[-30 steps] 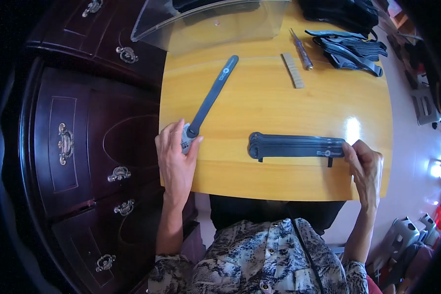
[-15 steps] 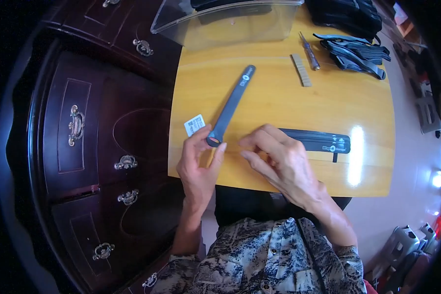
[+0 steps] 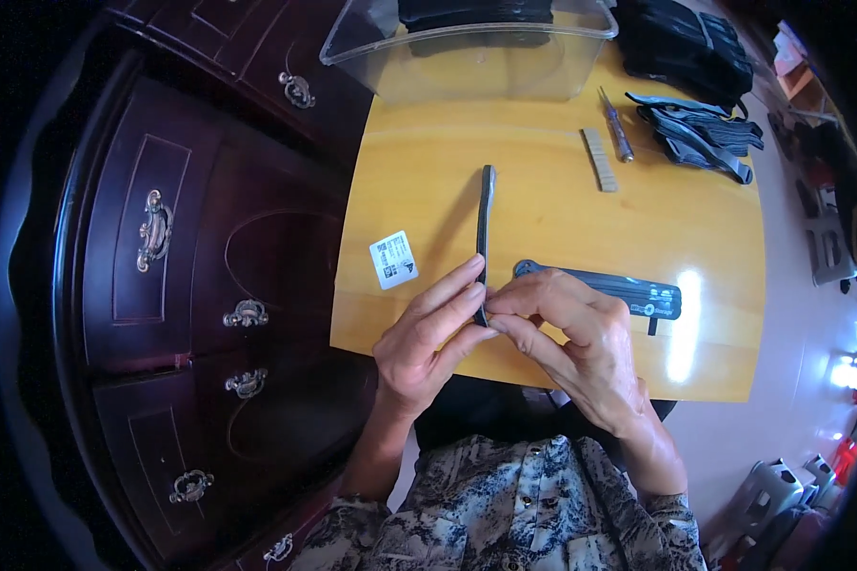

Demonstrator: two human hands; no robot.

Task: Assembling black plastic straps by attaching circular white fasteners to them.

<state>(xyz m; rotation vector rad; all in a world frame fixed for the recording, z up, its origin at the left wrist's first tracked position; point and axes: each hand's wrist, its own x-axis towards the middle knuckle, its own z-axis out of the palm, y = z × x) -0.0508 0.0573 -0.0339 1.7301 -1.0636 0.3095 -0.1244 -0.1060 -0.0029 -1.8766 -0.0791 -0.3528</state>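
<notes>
In the head view, a dark strap [image 3: 486, 214] stands edge-on to the camera above the counter [image 3: 552, 219], between the two hands and left of the stacked straps. It looks like a slim, nearly black band: long, narrow and almost straight, with a slight bend toward the top. Its upper end is rounded and catches a paler grey sheen, while the lower end is partly covered by fingers. It points away from the person, and a soft shadow falls on the wood to its left.

The left grip [image 3: 424, 347] is grasping the strap near its lower end, fingers along the left side and thumb underneath. The right grip [image 3: 581, 347] has thumb and forefinger drawn together at that same end, touching or nearly touching it; whether they pinch the band itself I cannot tell.

A white printed label [image 3: 393, 260] with rounded corners lies flat to the left of the strap. Partly behind the right hand is a stack of dark straps [image 3: 628, 288], with pale printing near its right end. Farther back sit a clear plastic box [image 3: 486, 71] with dark contents, a ridged brownish strip [image 3: 600, 160], a screwdriver [image 3: 619, 133], a grey-and-black strap bundle [image 3: 695, 133] and a black bundle [image 3: 681, 48].
</notes>
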